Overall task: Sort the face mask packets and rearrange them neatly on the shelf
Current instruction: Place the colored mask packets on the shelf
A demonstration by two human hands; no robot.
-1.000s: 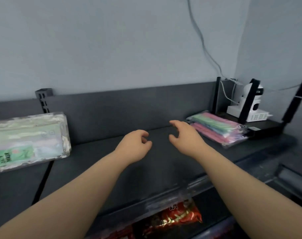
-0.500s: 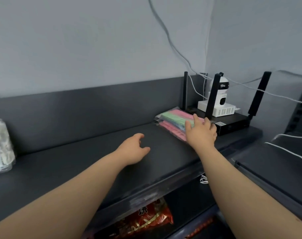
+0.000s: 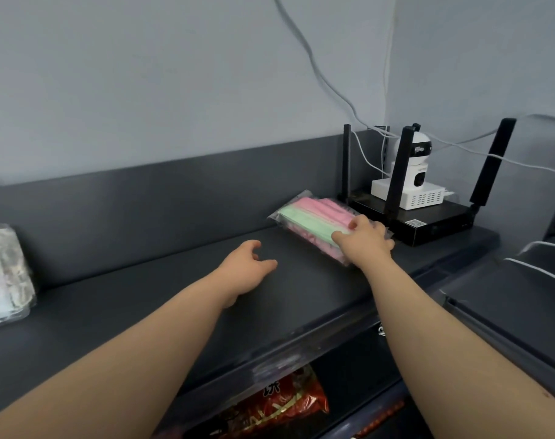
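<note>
The clear plastic packet of pink and green face masks (image 3: 311, 226) lies flat on the dark grey metal shelf (image 3: 162, 296), just beside the black router with tall antennas (image 3: 428, 220). The right hand (image 3: 365, 245) grips its near end, fingers curled over the top, likely to pull it away from the router. The left hand (image 3: 247, 267) waits empty, fingers loosely spread, probably ready to help. Far past its fingers sits another pale mask packet (image 3: 3, 274).
</note>
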